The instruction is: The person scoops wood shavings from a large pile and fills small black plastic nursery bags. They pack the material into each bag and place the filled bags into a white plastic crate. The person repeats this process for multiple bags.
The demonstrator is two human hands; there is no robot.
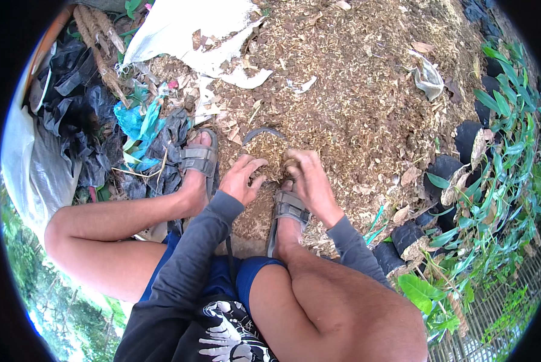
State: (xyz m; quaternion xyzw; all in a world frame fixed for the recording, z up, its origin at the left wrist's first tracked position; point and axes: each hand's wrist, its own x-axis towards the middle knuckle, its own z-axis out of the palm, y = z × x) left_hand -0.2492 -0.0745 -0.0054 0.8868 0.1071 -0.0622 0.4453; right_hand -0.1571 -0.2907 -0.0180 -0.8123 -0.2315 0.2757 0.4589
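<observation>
Before me lies a bed of dark soil mixed with pale husk-like bits (343,113). A dark curved rim (263,130), perhaps of a pot or bag, shows in it just beyond my hands, with the same mix inside the curve. My left hand (242,178) hovers near this spot, fingers bent and apart, nothing in them. Opposite it, my right hand (310,183) is slightly blurred, its fingers curled down at the mix above my right sandal (291,206). Whether it holds some of the mix is hidden.
My left sandal (200,158) stands beside crumpled black plastic (101,104) and blue-green plastic (139,120). A white sack (193,31) covers the far left. At right are black plant bags (442,172) and leafy plants (501,194). A white scrap (428,77) lies on the soil.
</observation>
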